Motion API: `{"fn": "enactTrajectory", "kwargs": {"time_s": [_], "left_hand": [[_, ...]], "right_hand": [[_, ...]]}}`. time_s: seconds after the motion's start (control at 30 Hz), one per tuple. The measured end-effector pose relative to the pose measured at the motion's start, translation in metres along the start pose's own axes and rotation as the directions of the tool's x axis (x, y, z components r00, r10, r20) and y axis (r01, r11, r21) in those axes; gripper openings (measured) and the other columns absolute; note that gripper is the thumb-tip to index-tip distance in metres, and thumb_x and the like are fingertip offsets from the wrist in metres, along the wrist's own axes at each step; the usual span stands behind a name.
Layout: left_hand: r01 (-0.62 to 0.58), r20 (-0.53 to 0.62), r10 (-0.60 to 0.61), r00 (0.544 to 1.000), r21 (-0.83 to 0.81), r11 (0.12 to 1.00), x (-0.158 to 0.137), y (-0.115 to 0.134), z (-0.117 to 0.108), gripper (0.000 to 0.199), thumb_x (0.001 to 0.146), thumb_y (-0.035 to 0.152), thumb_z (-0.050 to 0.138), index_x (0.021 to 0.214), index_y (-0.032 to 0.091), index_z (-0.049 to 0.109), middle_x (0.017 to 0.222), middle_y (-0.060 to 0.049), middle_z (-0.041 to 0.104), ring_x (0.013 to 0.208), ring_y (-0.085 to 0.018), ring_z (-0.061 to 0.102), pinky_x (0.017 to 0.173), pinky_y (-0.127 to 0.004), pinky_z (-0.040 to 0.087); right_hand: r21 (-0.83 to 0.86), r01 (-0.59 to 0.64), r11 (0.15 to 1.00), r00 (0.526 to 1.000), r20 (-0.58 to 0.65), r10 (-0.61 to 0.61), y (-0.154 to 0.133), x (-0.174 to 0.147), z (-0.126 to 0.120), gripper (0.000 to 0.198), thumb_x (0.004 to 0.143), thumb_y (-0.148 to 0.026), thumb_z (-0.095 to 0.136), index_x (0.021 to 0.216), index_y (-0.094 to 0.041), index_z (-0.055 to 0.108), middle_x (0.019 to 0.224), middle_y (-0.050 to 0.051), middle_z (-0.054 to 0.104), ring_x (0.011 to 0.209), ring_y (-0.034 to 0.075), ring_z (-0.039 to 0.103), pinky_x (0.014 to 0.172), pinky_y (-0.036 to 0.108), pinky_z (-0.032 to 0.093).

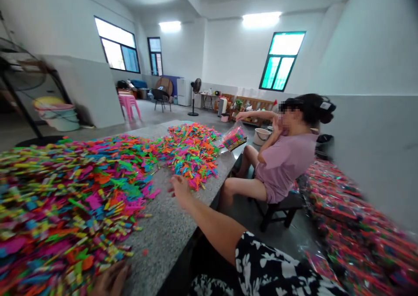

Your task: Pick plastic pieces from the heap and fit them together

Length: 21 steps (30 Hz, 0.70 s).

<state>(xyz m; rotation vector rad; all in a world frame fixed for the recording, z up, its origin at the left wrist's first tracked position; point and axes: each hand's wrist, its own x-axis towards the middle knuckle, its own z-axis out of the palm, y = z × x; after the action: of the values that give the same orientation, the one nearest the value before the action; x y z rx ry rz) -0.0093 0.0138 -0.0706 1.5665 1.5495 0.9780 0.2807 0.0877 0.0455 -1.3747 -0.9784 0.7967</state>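
Stretches the right arm forward over the speckled grey table. Holds the right hand at the near side of the far heap, fingers loosely bent and parted; cannot tell whether touching the tabletop. Holds the left hand low, partly out of view, beside the left heap; cannot tell whether gripping anything. In both heaps, running together on the table, jumbled and bright: pink, orange, green, blue and yellow, mostly small, some flat, others like short banded sticks, many blurred on the near left.
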Motion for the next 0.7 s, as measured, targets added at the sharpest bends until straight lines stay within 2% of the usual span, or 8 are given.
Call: {"fn": "enactTrajectory", "kwargs": {"time_s": [0.1,0.2,0.27,0.33,0.43,0.5,0.6,0.7], "left_hand": [[0.0,0.014,0.0,1.0,0.03,1.0,-0.011,0.005,-0.007,0.037,0.069,0.058,0.066,0.088,0.028,0.073,0.091,-0.006,0.083,0.097,-0.036,0.08,0.091,-0.048,0.064],[-0.021,0.069,0.018,0.997,0.046,0.999,-0.024,0.005,-0.007,0.039,0.077,0.054,0.062,0.099,0.024,0.074,0.102,-0.009,0.083,0.101,-0.032,0.079,0.098,-0.047,0.06],[0.008,0.088,-0.009,0.996,0.011,1.0,-0.032,0.002,-0.004,0.037,0.083,0.048,0.059,0.105,0.022,0.072,0.103,-0.009,0.083,0.102,-0.029,0.079,0.096,-0.044,0.061],[0.006,0.061,-0.008,0.998,0.038,0.999,-0.038,-0.001,-0.001,0.031,0.087,0.044,0.057,0.104,0.023,0.072,0.104,-0.009,0.083,0.101,-0.027,0.079,0.095,-0.042,0.061],[-0.022,0.034,0.02,0.999,0.063,0.998,-0.044,-0.003,0.004,0.025,0.091,0.041,0.058,0.104,0.025,0.072,0.104,-0.007,0.082,0.1,-0.026,0.078,0.095,-0.04,0.06],[-0.028,0.028,0.027,0.999,0.051,0.998,-0.047,-0.004,0.006,0.024,0.092,0.039,0.058,0.105,0.025,0.072,0.103,-0.006,0.082,0.098,-0.025,0.078,0.093,-0.039,0.06],[-0.033,0.013,0.033,0.999,0.04,0.999,-0.05,-0.004,0.009,0.022,0.093,0.037,0.059,0.106,0.025,0.072,0.102,-0.006,0.082,0.096,-0.025,0.078,0.091,-0.039,0.06],[-0.035,-0.012,0.035,0.999,0.029,0.999,-0.051,-0.005,0.01,0.02,0.092,0.034,0.061,0.106,0.025,0.072,0.101,-0.007,0.081,0.096,-0.025,0.077,0.092,-0.04,0.059]], "right_hand": [[-0.142,-0.047,0.989,0.992,0.107,0.063,0.029,-0.023,0.016,0.017,0.093,-0.034,0.064,0.083,-0.02,0.062,0.068,-0.005,0.061,0.051,0.01,0.061,0.05,0.019,0.044],[-0.328,-0.032,0.944,0.984,0.155,0.087,0.058,-0.038,0.03,0.004,0.09,-0.018,0.065,0.089,-0.017,0.069,0.088,0.003,0.073,0.087,0.017,0.072,0.078,0.024,0.054],[-0.446,-0.016,0.895,0.979,0.177,0.105,0.07,-0.037,0.037,0.018,0.092,-0.016,0.064,0.106,-0.014,0.073,0.117,0.014,0.075,0.113,0.024,0.07,0.097,0.03,0.052],[-0.554,-0.005,0.833,0.973,0.188,0.131,0.075,-0.03,0.043,0.035,0.095,-0.016,0.06,0.128,-0.011,0.069,0.14,0.022,0.065,0.126,0.029,0.066,0.106,0.035,0.049],[-0.665,0.042,0.746,0.966,0.218,0.14,0.075,-0.013,0.054,0.055,0.1,-0.015,0.055,0.154,-0.013,0.053,0.16,0.025,0.048,0.135,0.032,0.061,0.108,0.038,0.048],[-0.761,0.126,0.636,0.954,0.269,0.133,0.072,-0.003,0.06,0.059,0.102,-0.017,0.052,0.161,-0.017,0.047,0.165,0.024,0.043,0.135,0.032,0.061,0.106,0.037,0.049],[-0.854,0.246,0.459,0.928,0.345,0.144,0.071,0.004,0.067,0.048,0.107,-0.024,0.048,0.154,-0.017,0.055,0.157,0.023,0.05,0.127,0.03,0.065,0.1,0.037,0.051],[-0.856,0.301,0.42,0.911,0.389,0.14,0.077,-0.006,0.068,0.041,0.109,-0.032,0.048,0.144,-0.015,0.061,0.148,0.022,0.056,0.123,0.03,0.066,0.099,0.036,0.051]]}}
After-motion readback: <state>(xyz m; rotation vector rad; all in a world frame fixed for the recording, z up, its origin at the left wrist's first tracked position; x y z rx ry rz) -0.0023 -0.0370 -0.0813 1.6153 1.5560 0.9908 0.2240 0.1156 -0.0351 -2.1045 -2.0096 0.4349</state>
